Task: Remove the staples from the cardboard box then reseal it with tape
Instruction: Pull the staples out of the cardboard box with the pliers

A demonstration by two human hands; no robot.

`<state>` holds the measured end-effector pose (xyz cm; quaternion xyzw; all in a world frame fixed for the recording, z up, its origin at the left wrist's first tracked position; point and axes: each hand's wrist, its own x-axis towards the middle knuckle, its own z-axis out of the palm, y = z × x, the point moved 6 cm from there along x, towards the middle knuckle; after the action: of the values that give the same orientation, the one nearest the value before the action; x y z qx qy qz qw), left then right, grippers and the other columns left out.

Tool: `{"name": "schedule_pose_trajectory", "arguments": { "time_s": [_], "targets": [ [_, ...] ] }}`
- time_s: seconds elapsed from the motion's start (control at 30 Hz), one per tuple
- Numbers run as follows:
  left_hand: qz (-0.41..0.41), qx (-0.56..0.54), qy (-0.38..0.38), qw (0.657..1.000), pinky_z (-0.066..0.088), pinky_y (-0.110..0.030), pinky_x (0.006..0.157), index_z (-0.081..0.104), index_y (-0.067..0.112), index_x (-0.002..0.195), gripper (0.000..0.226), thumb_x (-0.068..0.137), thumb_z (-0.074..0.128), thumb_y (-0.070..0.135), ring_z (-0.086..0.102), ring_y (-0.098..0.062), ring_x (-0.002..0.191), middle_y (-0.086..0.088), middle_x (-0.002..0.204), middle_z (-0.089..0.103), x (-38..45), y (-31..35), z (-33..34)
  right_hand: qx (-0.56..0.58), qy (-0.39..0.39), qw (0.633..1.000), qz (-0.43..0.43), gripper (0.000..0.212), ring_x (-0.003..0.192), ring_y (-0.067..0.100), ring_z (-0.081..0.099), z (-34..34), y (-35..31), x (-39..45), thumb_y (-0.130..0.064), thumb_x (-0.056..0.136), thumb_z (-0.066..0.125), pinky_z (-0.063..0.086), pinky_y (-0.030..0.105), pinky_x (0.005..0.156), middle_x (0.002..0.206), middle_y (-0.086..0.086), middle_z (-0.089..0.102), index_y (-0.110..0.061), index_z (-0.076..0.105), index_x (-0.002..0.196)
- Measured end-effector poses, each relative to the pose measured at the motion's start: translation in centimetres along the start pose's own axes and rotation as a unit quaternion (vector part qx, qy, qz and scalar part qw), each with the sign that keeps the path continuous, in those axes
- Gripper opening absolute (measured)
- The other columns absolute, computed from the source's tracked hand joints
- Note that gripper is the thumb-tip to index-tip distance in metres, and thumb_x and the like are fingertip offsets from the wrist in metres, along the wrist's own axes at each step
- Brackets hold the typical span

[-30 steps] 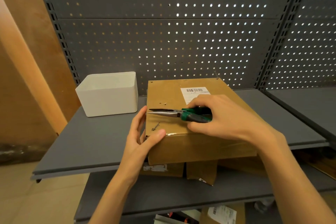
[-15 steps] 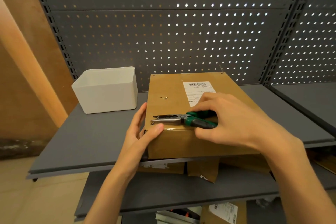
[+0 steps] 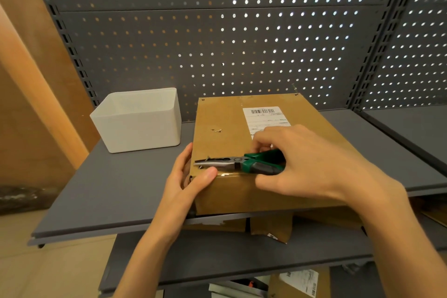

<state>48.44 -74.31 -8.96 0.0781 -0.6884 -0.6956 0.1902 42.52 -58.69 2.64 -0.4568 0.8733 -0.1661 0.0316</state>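
Box: cardboard box (image 3: 232, 128) lies flat on grey shelf (image 3: 125, 184), front edge w/ the shelf's front lip; top face up, white barcode label (image 3: 263, 117) toward back right.
Staples: one loose staple (image 3: 218, 131) on box top, left of centre; another small metal bit at pliers' tip, near front-left corner, too small to tell if still in the cardboard.
Pliers: long-nose pliers (image 3: 238, 164), green/black handles, lie nearly flat across box top close to front edge, nose pointing left; jaws look closed or nearly so.
Right hand: right hand (image 3: 307, 164) wraps fingers + thumb round pliers' handles, knuckles up, over box's front-right area.
Left hand: left hand (image 3: 191, 184) clamps box's front-left corner, thumb on top by front edge, fingers against left side.
Tray: white plastic bin (image 3: 140, 120) on same shelf, just left of box, not touching it; inside not visible.
Below: torn cardboard pieces (image 3: 271, 227) on lower shelf (image 3: 242, 256) under the box; more labelled boxes lower still.
Backdrop: grey pegboard (image 3: 217, 38) behind shelf; wooden panel (image 3: 29, 84) at left.
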Motion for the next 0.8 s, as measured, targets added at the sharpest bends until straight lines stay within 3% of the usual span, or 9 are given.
{"name": "schedule_pose_trajectory", "arguments": {
  "time_s": [0.37,0.8],
  "targets": [
    [-0.011,-0.002,-0.009,1.000,0.051,-0.030,0.091,0.035,0.038,0.139,0.107,0.045,0.072,0.074,0.057,-0.007,0.115,0.012,0.130,0.055,0.0,-0.3,-0.1,0.023,-0.038,0.999,0.020,0.031,0.083,0.008,0.054,-0.5,0.6,0.8,-0.050,0.058,0.055,0.048,0.032,0.067,0.086,-0.011,0.059,-0.030,0.059,0.081],
    [-0.013,0.000,-0.012,1.000,0.052,-0.020,0.082,0.034,0.037,0.139,0.088,0.059,0.065,0.058,0.057,-0.003,0.112,0.014,0.128,0.056,0.2,-0.3,0.2,0.040,-0.044,0.998,0.016,0.028,0.079,0.004,0.053,-0.8,1.1,1.6,-0.051,0.056,0.058,0.048,0.032,0.069,0.083,-0.014,0.059,-0.031,0.064,0.075]
  ]
}}
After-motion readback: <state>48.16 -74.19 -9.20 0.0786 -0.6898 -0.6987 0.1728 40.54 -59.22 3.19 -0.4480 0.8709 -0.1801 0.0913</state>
